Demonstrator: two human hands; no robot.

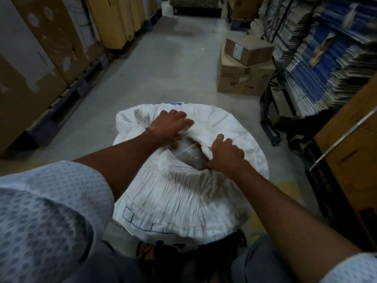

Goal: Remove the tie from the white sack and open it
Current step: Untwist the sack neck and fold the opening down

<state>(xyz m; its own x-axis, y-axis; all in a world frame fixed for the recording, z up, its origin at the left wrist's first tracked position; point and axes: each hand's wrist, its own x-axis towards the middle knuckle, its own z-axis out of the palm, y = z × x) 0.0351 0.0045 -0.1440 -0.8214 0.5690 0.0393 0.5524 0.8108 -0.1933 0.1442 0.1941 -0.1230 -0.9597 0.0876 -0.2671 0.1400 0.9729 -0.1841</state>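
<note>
Dim aisle, white sack (pixel 183 201) contents unclear, left hand (pixel 169 127)

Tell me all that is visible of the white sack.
The white sack stands upright on the floor, between the person's legs. It looks like woven plastic cloth, much creased, with blue printed marks near its rim. Its mouth is partly open and shows a clear liner inside. The left hand and the right hand both grip the mouth's edge. No tie is visible.

The white sack (pixel 179 201) stands upright on the floor at the frame's six o'clock, woven, creased, with blue printing low on its near side. Its mouth gapes toward twelve o'clock, showing a clear plastic liner (pixel 188 153) inside.
</note>
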